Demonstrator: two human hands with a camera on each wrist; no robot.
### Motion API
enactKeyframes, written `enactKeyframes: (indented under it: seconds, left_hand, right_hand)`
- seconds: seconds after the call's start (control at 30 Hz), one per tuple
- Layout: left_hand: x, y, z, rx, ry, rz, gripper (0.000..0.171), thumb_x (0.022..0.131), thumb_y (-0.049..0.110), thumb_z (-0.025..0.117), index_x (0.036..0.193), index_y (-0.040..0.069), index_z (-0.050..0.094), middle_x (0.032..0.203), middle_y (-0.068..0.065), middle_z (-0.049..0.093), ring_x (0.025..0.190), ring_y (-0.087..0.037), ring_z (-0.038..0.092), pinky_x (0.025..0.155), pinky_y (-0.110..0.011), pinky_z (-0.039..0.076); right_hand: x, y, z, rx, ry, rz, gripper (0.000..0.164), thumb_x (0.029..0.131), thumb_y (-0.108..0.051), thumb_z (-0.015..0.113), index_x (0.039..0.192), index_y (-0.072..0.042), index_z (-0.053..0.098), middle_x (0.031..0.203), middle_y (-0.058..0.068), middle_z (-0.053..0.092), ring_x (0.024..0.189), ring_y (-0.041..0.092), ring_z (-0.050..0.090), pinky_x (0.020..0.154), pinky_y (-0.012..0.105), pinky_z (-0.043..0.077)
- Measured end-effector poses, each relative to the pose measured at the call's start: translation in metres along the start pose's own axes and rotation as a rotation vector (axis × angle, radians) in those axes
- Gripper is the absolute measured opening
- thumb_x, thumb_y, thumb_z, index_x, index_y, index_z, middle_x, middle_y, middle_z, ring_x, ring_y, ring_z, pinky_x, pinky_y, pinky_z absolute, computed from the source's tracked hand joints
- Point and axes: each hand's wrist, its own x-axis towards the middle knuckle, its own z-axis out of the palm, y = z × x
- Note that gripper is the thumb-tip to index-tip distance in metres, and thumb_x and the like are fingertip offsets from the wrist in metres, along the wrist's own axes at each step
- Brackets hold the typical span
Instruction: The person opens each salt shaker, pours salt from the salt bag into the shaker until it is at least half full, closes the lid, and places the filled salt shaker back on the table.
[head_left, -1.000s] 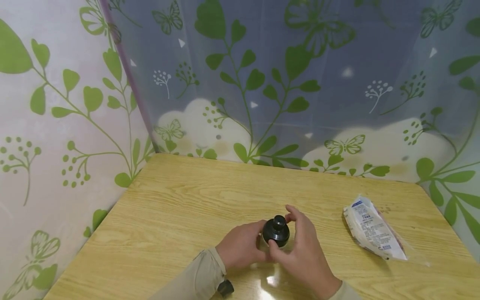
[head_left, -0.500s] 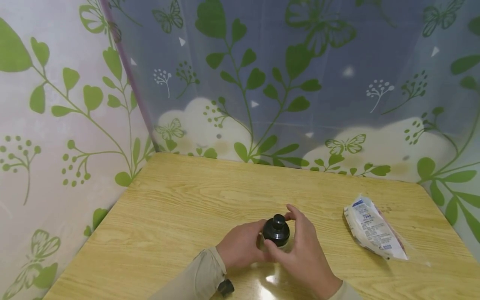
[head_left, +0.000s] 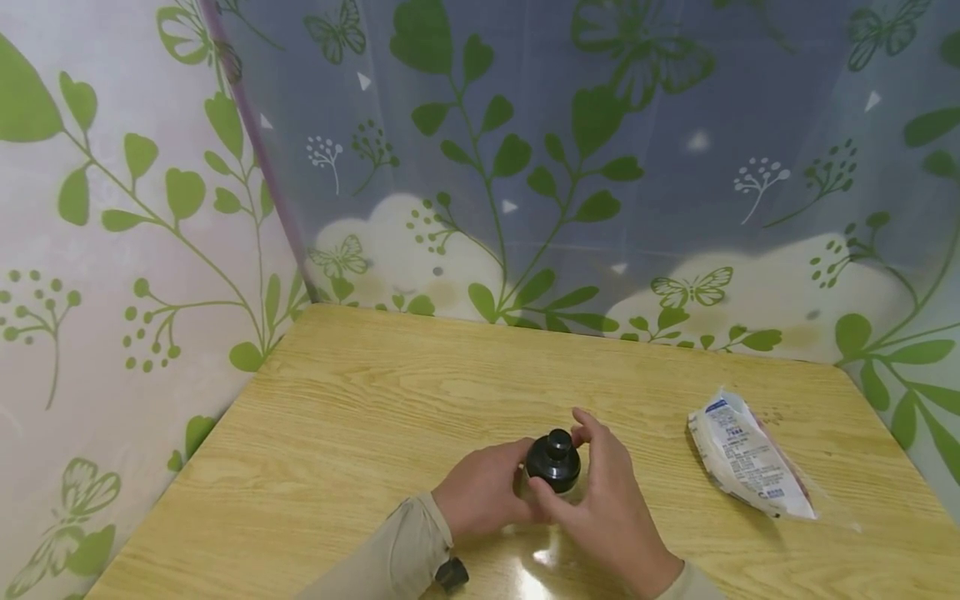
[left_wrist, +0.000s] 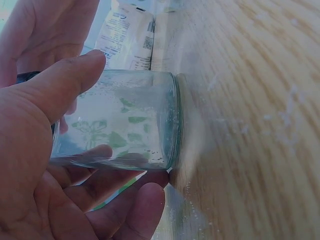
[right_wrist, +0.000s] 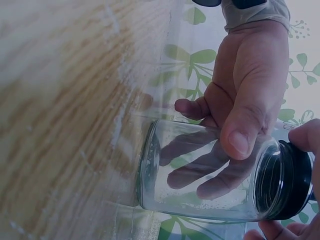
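A clear glass jar (left_wrist: 117, 122) with a black lid (head_left: 552, 468) stands upright on the table, and a small round knob tops the lid. My left hand (head_left: 483, 492) grips the glass body from the left. In the right wrist view, the left thumb (right_wrist: 240, 142) lies on the near side of the jar, with fingers showing through the glass. At the lid, my right hand (head_left: 611, 508) holds the rim between its thumb in front and fingers behind. Faint specks and smears show on the glass.
A white printed plastic packet (head_left: 746, 462) lies on the wood-grain table (head_left: 390, 400) to the right of the hands. A patterned cloth (head_left: 487, 167) with leaves and butterflies hangs behind the table and along its sides.
The right thumb has slid slightly left along the front of the lid's rim. The left hand, the jar and the packet stay where they were.
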Motion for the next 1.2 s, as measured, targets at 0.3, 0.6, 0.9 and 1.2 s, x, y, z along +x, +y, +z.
enactKeyframes:
  seconds: [0.3, 0.6, 0.9, 1.2]
  left_hand:
    - [-0.0002, 0.0007, -0.0004, 0.008, -0.003, 0.003, 0.063, 0.078, 0.046, 0.087, 0.132, 0.022, 0.064, 0.104, 0.013, 0.07, 0.084, 0.0, 0.059, 0.078, -0.026, 0.051]
    - [-0.0002, 0.0017, -0.0011, 0.01, -0.005, -0.002, 0.051, 0.082, 0.042, 0.082, 0.126, 0.022, 0.065, 0.093, 0.016, 0.065, 0.078, 0.0, 0.057, 0.073, -0.024, 0.049]
    - [0.0005, 0.0014, -0.0011, -0.016, -0.013, -0.006, 0.056, 0.08, 0.042, 0.085, 0.127, 0.022, 0.065, 0.093, 0.016, 0.066, 0.076, 0.0, 0.057, 0.073, -0.026, 0.05]
    - [-0.001, 0.0024, -0.0009, -0.017, -0.003, -0.014, 0.061, 0.077, 0.045, 0.088, 0.127, 0.021, 0.063, 0.097, 0.013, 0.069, 0.078, 0.001, 0.059, 0.074, -0.027, 0.052]
  right_hand:
    - [-0.0013, -0.0016, -0.0009, 0.009, -0.023, 0.018, 0.088, 0.081, -0.023, 0.084, 0.153, -0.002, 0.036, 0.126, 0.015, 0.059, 0.12, 0.035, 0.055, 0.099, 0.06, 0.044]
    - [-0.0036, -0.0035, -0.0023, 0.054, -0.081, 0.072, 0.096, 0.083, -0.034, 0.085, 0.157, -0.003, 0.03, 0.142, 0.011, 0.053, 0.135, 0.036, 0.046, 0.107, 0.063, 0.037]
    - [-0.0025, -0.0043, -0.0024, 0.045, -0.079, 0.086, 0.1, 0.085, -0.044, 0.085, 0.158, -0.003, 0.029, 0.139, 0.012, 0.053, 0.13, 0.032, 0.049, 0.106, 0.062, 0.038]
    - [-0.0014, -0.0019, -0.0006, 0.016, -0.037, 0.014, 0.092, 0.084, -0.031, 0.086, 0.154, 0.001, 0.034, 0.132, 0.016, 0.055, 0.121, 0.032, 0.053, 0.101, 0.061, 0.042]
